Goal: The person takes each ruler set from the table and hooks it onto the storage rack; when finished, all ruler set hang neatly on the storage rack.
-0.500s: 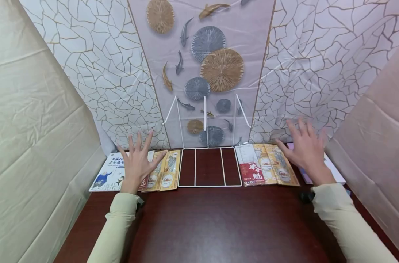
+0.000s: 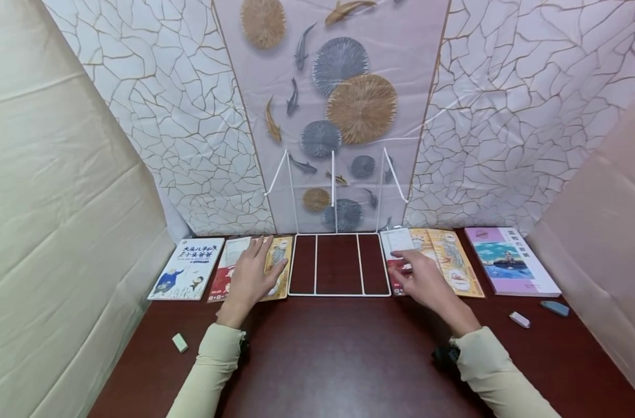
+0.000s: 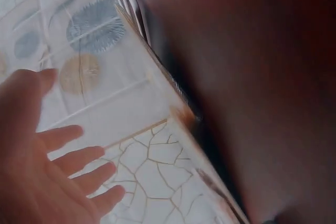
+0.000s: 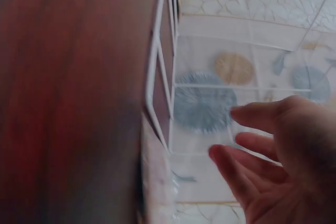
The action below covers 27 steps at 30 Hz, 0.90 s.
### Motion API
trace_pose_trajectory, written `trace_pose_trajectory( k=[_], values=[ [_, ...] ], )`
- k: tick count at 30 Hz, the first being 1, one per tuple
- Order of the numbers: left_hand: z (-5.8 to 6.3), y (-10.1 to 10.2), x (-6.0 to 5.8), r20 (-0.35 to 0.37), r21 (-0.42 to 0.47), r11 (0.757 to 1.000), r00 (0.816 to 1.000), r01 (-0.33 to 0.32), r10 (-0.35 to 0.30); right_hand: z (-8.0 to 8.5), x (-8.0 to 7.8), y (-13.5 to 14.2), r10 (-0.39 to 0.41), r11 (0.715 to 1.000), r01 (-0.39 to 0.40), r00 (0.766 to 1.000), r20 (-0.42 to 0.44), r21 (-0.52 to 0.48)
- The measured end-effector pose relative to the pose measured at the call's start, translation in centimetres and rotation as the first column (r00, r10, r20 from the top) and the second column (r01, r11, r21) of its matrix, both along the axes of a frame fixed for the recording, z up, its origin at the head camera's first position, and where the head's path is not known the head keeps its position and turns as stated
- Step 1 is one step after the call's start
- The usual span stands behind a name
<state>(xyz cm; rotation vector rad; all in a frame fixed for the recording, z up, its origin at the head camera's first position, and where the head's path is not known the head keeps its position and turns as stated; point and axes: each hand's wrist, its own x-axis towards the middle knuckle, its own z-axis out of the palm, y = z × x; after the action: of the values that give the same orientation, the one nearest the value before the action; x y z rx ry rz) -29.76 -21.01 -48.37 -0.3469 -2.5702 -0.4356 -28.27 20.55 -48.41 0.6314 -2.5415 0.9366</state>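
Note:
In the head view, my left hand [image 2: 248, 281] hovers over a red-and-white packet [image 2: 222, 277] and a yellow cartoon packet [image 2: 282, 278], its fingers extended. The left wrist view shows this hand's fingers [image 3: 79, 158] spread, holding nothing. My right hand [image 2: 426, 280] is above another red-and-white packet [image 2: 398, 239], beside a second yellow packet [image 2: 455, 270]. Thumb and fingers are slightly bent and apart in the right wrist view, with nothing between them. Between both hands stands a white wire rack [image 2: 338, 295] with three sections. Whether either hand touches a packet, I cannot tell.
A white children's book [image 2: 186, 270] lies far left and a pink-and-white book [image 2: 510, 261] far right. A pale green eraser-like block [image 2: 179, 342] sits front left. Front right are a small white-and-pink block [image 2: 519, 319] and a blue-grey piece [image 2: 555, 307]. Fabric walls surround the table.
Both hands have moved inward: the left rightward over the packets, the right leftward from the pink book to the red-and-white packet. Both books and the small blocks are now uncovered.

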Motion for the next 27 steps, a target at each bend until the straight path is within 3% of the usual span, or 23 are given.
trace_pose_trajectory(
  k=[3, 6, 12, 15, 22, 27],
  values=[
    [-0.3, -0.4, -0.1, 0.055, 0.021, 0.999, 0.998, -0.032, 0.031, -0.9, 0.2, -0.7, 0.039, 0.999, -0.038, 0.994, 0.099, -0.015],
    [-0.5, -1.7, -0.1, 0.137, 0.045, 0.992, 0.984, -0.118, 0.111, -1.6, 0.4, -1.0, 0.056, 0.997, -0.062, 0.988, 0.145, 0.036],
    [-1.0, -5.3, 0.9, 0.338, 0.058, 0.970, 0.919, -0.237, 0.204, -2.6, 0.6, -1.7, 0.101, 0.987, -0.121, 0.979, 0.176, 0.107],
    [-1.2, -6.4, 1.2, 0.409, 0.055, 0.968, 0.890, -0.243, 0.200, -3.0, 0.8, -1.8, 0.111, 0.986, -0.132, 0.976, 0.189, 0.103],
    [-1.3, -7.5, 0.9, 0.479, 0.052, 0.980, 0.866, -0.193, 0.145, -2.8, 0.9, -1.5, 0.097, 0.988, -0.121, 0.971, 0.220, 0.096],
    [-1.2, -7.3, 0.8, 0.528, 0.058, 0.978, 0.838, -0.201, 0.141, -2.6, 0.9, -1.2, 0.086, 0.986, -0.116, 0.970, 0.228, 0.122]
  ],
)
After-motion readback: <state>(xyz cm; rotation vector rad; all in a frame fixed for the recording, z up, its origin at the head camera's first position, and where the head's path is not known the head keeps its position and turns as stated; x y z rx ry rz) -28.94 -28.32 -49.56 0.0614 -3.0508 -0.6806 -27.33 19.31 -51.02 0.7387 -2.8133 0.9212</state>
